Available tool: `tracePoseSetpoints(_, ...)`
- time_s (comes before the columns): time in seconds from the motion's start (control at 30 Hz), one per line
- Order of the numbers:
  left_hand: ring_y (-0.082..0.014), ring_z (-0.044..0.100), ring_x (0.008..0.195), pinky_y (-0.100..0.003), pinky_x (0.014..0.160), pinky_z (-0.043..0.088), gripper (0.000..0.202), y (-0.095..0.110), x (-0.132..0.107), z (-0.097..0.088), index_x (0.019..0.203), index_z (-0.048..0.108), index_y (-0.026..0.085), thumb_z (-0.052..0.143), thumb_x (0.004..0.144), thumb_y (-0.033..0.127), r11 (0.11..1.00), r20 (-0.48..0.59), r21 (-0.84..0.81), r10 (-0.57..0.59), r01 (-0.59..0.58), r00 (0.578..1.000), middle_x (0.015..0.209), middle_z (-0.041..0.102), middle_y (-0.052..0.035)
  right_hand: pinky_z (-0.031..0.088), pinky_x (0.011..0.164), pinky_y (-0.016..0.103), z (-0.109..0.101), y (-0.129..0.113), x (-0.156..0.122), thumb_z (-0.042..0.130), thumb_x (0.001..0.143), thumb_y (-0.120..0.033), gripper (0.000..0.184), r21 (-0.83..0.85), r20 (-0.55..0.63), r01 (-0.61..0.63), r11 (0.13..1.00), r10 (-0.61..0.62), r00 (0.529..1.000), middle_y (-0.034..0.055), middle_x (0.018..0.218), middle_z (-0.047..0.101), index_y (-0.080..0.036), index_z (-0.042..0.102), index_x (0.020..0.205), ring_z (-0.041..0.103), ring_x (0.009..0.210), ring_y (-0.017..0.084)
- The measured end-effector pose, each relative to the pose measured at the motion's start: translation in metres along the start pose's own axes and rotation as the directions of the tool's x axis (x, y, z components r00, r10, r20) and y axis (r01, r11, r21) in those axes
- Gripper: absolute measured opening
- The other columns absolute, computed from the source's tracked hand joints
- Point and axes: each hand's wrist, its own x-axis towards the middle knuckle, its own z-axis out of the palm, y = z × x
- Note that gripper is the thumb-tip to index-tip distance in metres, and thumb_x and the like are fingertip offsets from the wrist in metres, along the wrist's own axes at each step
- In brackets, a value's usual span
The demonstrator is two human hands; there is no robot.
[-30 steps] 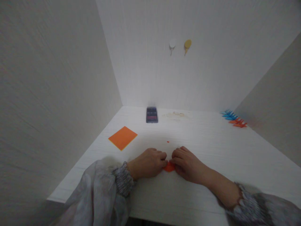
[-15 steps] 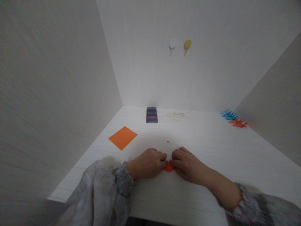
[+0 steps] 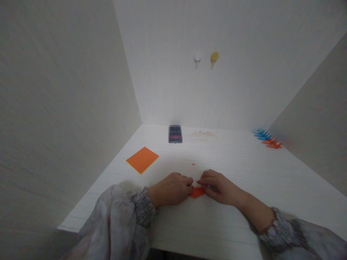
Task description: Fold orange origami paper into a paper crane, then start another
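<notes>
A small folded piece of orange paper point(image 3: 197, 192) lies on the white table point(image 3: 244, 169) near its front edge. My left hand point(image 3: 170, 188) rests knuckles-up at the paper's left end, fingers curled and pinching it. My right hand point(image 3: 218, 186) presses on the paper's right end with its fingers bent together. Most of the paper is hidden under the fingertips. Both wrists come out of loose grey sleeves.
A flat orange paper square point(image 3: 142, 159) lies to the left. A dark small box point(image 3: 175, 133) stands at the back. Blue and orange folded paper shapes point(image 3: 267, 139) sit at the back right. A tiny orange scrap point(image 3: 193, 164) lies ahead. Two hooks point(image 3: 206, 57) hang on the wall.
My right hand has shifted slightly right and back, showing more of the orange paper. The view has tilted a little. My left hand stays in place.
</notes>
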Motion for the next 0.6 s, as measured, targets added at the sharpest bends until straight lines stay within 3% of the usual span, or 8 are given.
tracePoseSetpoints(0.1,-0.0142,0.052,0.064,-0.028,0.056,0.038,0.014,0.001,0.000,-0.001,0.077,0.055,0.017,0.044,0.082,0.022,1.000,0.023,-0.008,-0.003,0.003,1.000,0.075,0.054,-0.0007,0.038,0.072,0.031,-0.001,-0.003,0.001,0.048,0.071,-0.011,0.028,-0.038,0.047,0.070,0.997,-0.068,0.997,0.0072,0.085,0.054,-0.018,0.061,0.095,0.048,0.079,0.018)
tracePoseSetpoints(0.23,-0.0148,0.052,0.065,-0.028,0.057,0.040,0.013,0.000,0.000,0.000,0.076,0.056,0.017,0.045,0.081,0.023,1.000,0.040,-0.016,-0.003,0.003,0.999,0.076,0.054,-0.0012,0.036,0.070,0.032,-0.001,-0.012,0.005,0.049,0.071,-0.013,0.020,-0.131,0.113,0.084,0.988,-0.069,0.991,0.0066,0.083,0.053,-0.017,0.064,0.084,0.047,0.075,0.017)
tracePoseSetpoints(0.6,-0.0146,0.052,0.063,-0.028,0.056,0.040,0.021,0.002,0.001,0.000,0.079,0.057,0.016,0.038,0.085,0.021,0.999,0.034,-0.017,-0.030,0.031,0.999,0.074,0.055,-0.0026,0.036,0.068,0.031,-0.004,-0.006,-0.007,0.045,0.077,-0.015,0.017,-0.124,0.058,0.060,0.990,-0.053,0.997,0.0065,0.078,0.052,-0.015,0.060,0.068,0.046,0.072,0.016)
